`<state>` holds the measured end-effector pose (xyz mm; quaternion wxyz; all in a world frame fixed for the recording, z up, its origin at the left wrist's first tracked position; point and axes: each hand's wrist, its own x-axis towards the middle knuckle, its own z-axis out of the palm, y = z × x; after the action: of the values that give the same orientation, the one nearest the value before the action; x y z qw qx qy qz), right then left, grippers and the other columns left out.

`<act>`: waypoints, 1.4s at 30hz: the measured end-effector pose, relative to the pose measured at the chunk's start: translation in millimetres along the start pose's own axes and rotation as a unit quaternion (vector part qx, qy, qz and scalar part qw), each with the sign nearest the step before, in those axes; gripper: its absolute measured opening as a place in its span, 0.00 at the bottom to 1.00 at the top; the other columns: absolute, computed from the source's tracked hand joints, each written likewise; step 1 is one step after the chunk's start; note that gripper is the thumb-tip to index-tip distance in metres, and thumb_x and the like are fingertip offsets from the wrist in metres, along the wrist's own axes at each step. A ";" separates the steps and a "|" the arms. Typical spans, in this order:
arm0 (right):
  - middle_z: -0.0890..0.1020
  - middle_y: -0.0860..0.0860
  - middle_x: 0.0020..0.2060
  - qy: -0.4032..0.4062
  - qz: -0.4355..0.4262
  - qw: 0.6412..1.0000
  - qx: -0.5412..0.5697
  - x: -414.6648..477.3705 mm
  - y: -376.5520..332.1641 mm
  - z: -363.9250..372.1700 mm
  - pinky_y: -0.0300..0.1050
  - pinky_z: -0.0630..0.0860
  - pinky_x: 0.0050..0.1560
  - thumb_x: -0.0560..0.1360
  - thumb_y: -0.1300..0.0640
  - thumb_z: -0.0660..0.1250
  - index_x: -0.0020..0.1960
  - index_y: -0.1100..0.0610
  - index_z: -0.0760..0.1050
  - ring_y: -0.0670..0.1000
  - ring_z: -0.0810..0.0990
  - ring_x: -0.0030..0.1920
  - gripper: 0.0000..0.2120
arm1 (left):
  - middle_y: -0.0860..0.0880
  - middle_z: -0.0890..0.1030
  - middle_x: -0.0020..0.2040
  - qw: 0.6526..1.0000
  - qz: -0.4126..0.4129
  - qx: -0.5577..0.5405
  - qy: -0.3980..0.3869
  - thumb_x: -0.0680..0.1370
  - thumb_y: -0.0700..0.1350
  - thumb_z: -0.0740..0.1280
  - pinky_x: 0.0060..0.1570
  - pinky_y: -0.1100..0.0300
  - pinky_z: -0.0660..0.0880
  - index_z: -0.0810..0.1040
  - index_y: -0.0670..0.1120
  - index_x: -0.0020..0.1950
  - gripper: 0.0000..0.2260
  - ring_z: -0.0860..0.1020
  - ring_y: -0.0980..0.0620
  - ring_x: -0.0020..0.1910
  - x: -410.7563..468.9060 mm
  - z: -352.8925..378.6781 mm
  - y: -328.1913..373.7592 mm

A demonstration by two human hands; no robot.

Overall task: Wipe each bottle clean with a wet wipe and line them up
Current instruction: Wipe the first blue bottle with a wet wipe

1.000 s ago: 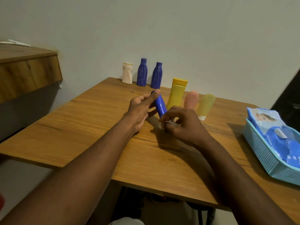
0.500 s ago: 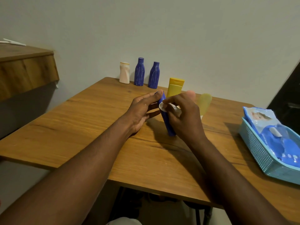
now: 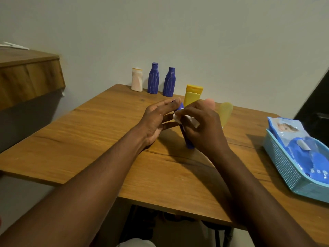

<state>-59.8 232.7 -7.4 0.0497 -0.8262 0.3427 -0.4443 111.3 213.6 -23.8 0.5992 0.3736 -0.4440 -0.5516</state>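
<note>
**Blue bottle under the wipe, between both hands**

My view has the left hand (image 3: 156,120) with its fingers nearly straight, the forefinger tip against the top of the small blue bottle (image 3: 189,143) to brace it. The right hand (image 3: 203,129) is curled round a bunched white wet wipe (image 3: 187,119), pressing it to the bottle's upper side. The bottle leans, its lower end down at the wooden table (image 3: 89,139). Just behind the hands stand a yellow tube (image 3: 193,94), a pink tube (image 3: 210,102) and a pale yellow tube (image 3: 225,111). By the wall stand a white bottle (image 3: 137,79) and two dark blue bottles (image 3: 153,78). At the right, a blue basket (image 3: 284,168) holds a wipes pack (image 3: 299,139).
</note>
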 end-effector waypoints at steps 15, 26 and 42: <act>0.82 0.52 0.51 0.166 0.061 0.984 0.038 3.9 11.2 -4.3 0.34 0.76 0.51 0.79 0.61 0.69 0.56 0.57 0.81 0.46 0.79 0.52 0.07 | 0.45 0.82 0.69 0.989 -0.037 0.010 -0.142 0.84 0.43 0.68 0.71 0.36 0.72 0.75 0.55 0.77 0.21 0.79 0.45 0.70 -6.8 7.3 -3.0; 0.82 0.56 0.53 0.172 0.039 0.984 0.007 5.1 13.1 -7.8 0.26 0.71 0.52 0.78 0.62 0.70 0.56 0.60 0.81 0.49 0.79 0.54 0.08 | 0.43 0.82 0.68 0.990 -0.015 0.036 -0.138 0.84 0.43 0.68 0.66 0.37 0.76 0.74 0.57 0.77 0.22 0.81 0.46 0.67 -8.8 11.8 -1.8; 0.81 0.56 0.54 0.114 -0.025 0.993 -0.014 2.3 8.5 -9.1 0.39 0.77 0.53 0.77 0.62 0.69 0.58 0.60 0.81 0.52 0.79 0.55 0.10 | 0.47 0.84 0.65 0.989 0.029 0.090 -0.110 0.83 0.44 0.70 0.61 0.45 0.80 0.73 0.57 0.77 0.23 0.82 0.48 0.65 -11.2 12.1 0.6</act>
<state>-70.4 226.9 -3.6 -0.0124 -0.7793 0.3311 -0.5319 100.1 225.3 -20.6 0.5261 0.3498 -0.5656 -0.5301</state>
